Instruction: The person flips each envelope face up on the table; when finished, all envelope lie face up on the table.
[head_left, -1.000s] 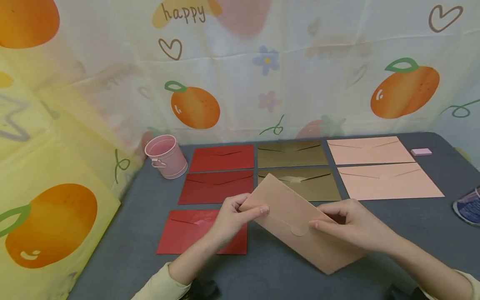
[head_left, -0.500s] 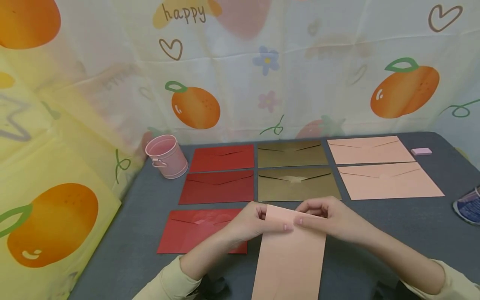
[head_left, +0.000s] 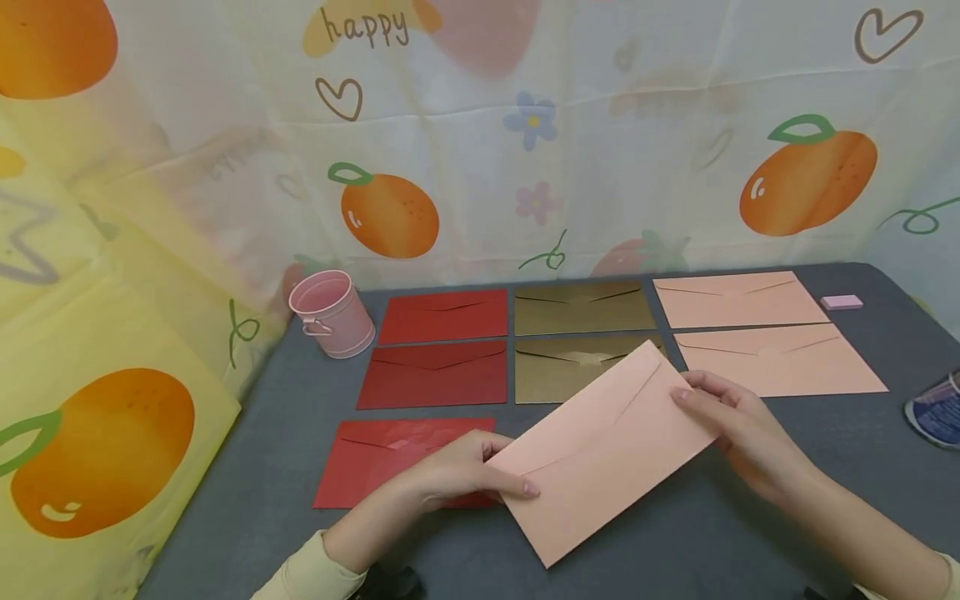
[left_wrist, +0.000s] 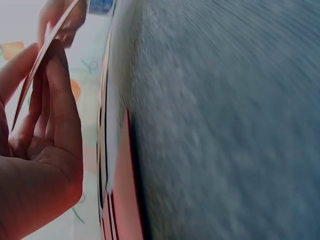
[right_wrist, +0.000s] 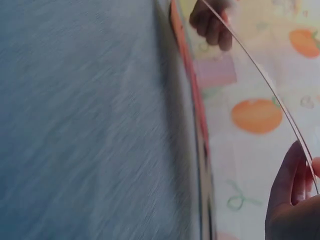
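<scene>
A pale pink envelope [head_left: 600, 458] is held tilted above the table, its flap side up, the right end higher in the head view. My left hand [head_left: 480, 475] pinches its lower left end, thumb on top. At the upper right end my right hand [head_left: 738, 425] grips it between thumb and fingers. Edge-on in the right wrist view, the envelope [right_wrist: 270, 85] bends slightly between both hands. Behind it lie two gold envelopes [head_left: 585, 308], the nearer one partly covered. Left of it, a red envelope [head_left: 375, 475] lies partly hidden by my left hand.
Two more red envelopes [head_left: 442, 317] lie at the back left, and two pink envelopes [head_left: 772, 362] at the back right. A pink bucket [head_left: 333, 321] stands far left. A pink eraser-like block [head_left: 842, 302] and a dark blue object [head_left: 933, 417] are at the right.
The envelope has been turned from its lengthwise pose with both hands at its top to a slanted one. My hands have moved apart to opposite ends, and its flap side now shows.
</scene>
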